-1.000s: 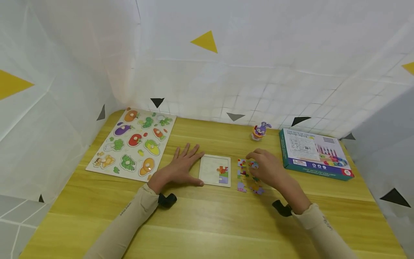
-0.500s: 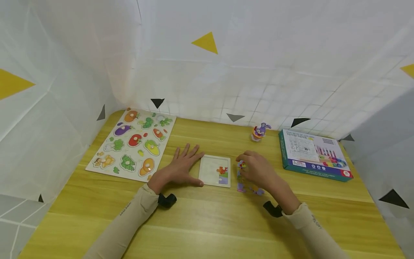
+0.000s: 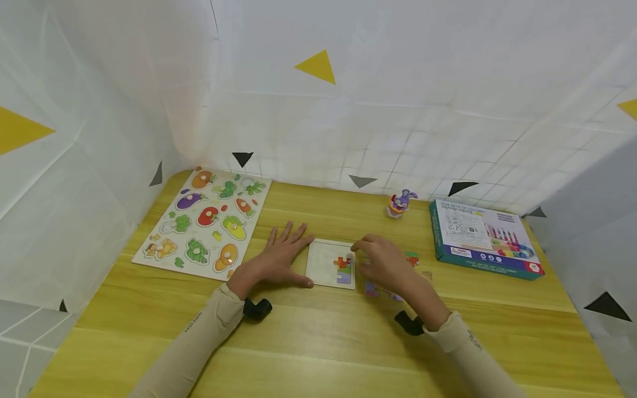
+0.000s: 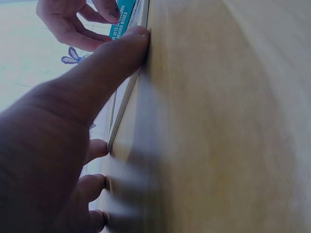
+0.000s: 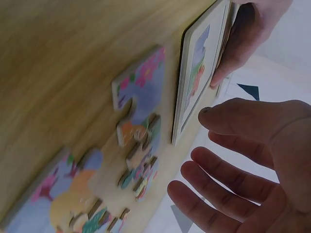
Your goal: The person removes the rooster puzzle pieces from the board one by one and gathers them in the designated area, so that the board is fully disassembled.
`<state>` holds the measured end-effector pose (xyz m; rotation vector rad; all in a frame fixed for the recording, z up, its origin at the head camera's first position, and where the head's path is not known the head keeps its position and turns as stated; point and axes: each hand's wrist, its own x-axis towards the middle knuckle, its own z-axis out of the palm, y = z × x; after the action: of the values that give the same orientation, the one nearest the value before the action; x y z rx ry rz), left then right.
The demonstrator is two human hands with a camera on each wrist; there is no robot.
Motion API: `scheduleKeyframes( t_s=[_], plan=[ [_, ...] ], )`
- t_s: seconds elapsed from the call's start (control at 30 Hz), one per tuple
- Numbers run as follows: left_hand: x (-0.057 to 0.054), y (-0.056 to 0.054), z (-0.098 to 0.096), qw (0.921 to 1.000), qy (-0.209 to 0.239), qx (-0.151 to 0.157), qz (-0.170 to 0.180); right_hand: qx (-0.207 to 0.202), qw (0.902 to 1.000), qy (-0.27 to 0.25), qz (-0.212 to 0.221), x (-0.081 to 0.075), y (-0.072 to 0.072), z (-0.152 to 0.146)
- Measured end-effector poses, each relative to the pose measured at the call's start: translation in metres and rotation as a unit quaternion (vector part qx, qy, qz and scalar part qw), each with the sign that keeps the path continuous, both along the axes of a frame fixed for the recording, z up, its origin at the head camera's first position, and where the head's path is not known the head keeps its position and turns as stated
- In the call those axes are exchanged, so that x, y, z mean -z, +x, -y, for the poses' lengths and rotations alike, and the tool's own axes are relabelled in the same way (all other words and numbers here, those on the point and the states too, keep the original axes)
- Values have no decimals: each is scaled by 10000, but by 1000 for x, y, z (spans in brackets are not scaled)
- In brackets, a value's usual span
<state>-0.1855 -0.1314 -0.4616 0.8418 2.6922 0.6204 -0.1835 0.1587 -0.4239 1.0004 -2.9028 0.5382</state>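
A small white puzzle tray [image 3: 320, 262] lies flat on the table. Along its right side sit a red jigsaw piece [image 3: 342, 262] and a purple one [image 3: 343, 278]. My left hand [image 3: 276, 262] is spread on the table, thumb and forefinger touching the tray's left edge. In the head view, my right hand [image 3: 385, 265] hovers by the tray's upper right corner, covering part of the loose pieces. The right wrist view shows its fingers [image 5: 218, 170] loosely bent, with no piece visible between them. Loose jigsaw pieces [image 5: 146, 82] lie beside the tray there.
A vegetable peg puzzle board [image 3: 204, 224] lies at the left. Behind my right hand stands a purple rabbit toy [image 3: 399, 203]. A teal and white box [image 3: 485, 237] rests at the right. White sheeting [image 3: 318, 127] closes off the table's back.
My right hand has moved left from over the loose pieces toward the tray's upper right corner. Pieces to its right have come into view. The left hand stays in place.
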Motion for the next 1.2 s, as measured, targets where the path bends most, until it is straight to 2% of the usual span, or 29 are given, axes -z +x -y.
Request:
scheduleKeyframes(
  t_s=[0.2,0.43,0.8,1.2],
  plan=[
    [0,1,-1,10000,-12,-15,-5,-99,9999,-46,26,2,3,8],
    [5,0,-1,10000,29,34,-67,-171,9998,-38,70,6,3,19],
    [6,2,2,10000,69,1,-58,-614,9980,-128,-65,15,2,31],
    [5,-1,0,9999,-1,5,-132,-626,9979,-173,7,13,4,34]
  ],
)
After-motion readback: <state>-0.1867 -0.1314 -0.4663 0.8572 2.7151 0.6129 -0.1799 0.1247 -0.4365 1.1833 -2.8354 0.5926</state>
